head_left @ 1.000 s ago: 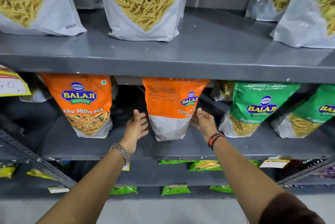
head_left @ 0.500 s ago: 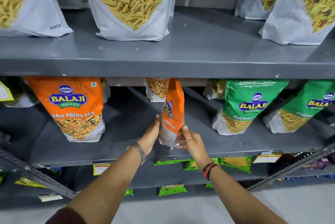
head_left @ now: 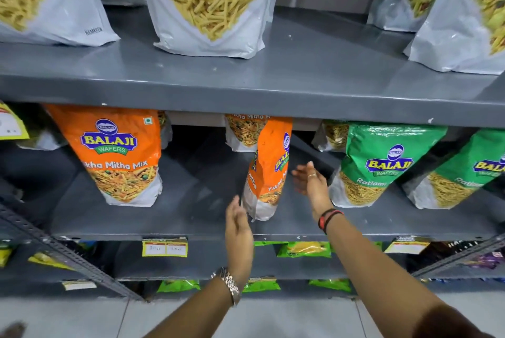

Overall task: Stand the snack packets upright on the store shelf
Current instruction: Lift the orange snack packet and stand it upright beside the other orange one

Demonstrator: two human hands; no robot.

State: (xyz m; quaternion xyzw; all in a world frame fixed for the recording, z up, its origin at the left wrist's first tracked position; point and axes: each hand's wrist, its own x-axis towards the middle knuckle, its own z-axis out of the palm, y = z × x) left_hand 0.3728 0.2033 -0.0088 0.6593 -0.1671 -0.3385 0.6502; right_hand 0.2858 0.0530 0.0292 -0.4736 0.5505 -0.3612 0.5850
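On the middle shelf (head_left: 191,217) an orange packet (head_left: 269,171) stands upright near the front edge, turned almost edge-on so that its narrow side faces out; the words "Balaji" and "Tikha Mitha" run up its face. Both hands flank it with fingers spread and nothing in their grip. The left hand (head_left: 239,225) is open, palm turned toward the packet's lower left corner, just beside it (whether the fingertips touch the white base is hard to tell, as the hand is blurred). The right hand (head_left: 310,180) is also open, held just to the right of the packet at about mid-height, with a small gap showing between fingers and foil. A metal watch (head_left: 229,284) sits on the left wrist and a red-and-black band (head_left: 329,218) on the right.

Behind the packet, deeper on the shelf, a second orange pack (head_left: 243,132) of the same mix stands partly hidden. To the left a large orange pack (head_left: 120,151) faces front, upright. To the right stand two green packs (head_left: 382,162), both leaning. The top shelf (head_left: 246,86) carries big white bags (head_left: 210,1) of yellow sticks. A yellow price tag (head_left: 164,247) hangs below the middle shelf's edge.
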